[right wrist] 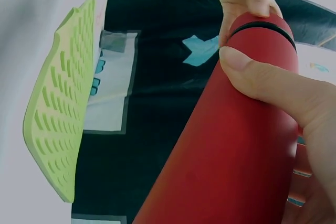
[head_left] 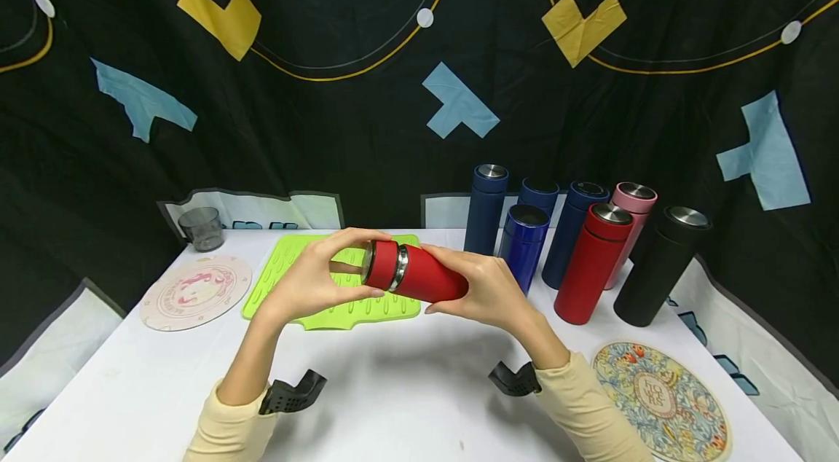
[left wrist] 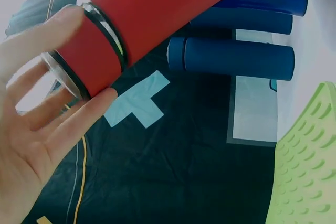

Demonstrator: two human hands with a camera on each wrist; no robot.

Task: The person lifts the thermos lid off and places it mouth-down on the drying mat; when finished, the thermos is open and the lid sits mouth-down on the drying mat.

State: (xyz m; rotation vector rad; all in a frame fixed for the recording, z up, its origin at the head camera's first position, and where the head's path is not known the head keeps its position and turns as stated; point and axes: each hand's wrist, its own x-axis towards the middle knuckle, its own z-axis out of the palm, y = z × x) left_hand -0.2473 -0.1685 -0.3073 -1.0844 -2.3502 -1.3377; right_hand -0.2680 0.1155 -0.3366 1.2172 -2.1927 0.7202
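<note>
Both hands hold a red thermos flask (head_left: 426, 275) nearly level in front of the person, its lid end to the left. At that end, the thumb and fingers of the left hand (head_left: 306, 276) pinch the red lid (left wrist: 90, 51). A shiny steel ring (head_left: 400, 267) shows between lid and body. The right hand (head_left: 488, 283) grips the flask's body from the other end. In the right wrist view its thumb (right wrist: 257, 74) lies along the body near the lid. Beneath the flask, a green ridged mat (head_left: 314, 316) lies on the white table.
Several flasks stand at the back right: a tall navy one (head_left: 485, 218), a shiny blue one (head_left: 524, 247), a second red one (head_left: 592, 269), a pink one (head_left: 634, 201) and a black one (head_left: 658, 276). A patterned round mat (head_left: 625, 367), pink round mat (head_left: 197, 294) and grey cup (head_left: 203, 230) flank them.
</note>
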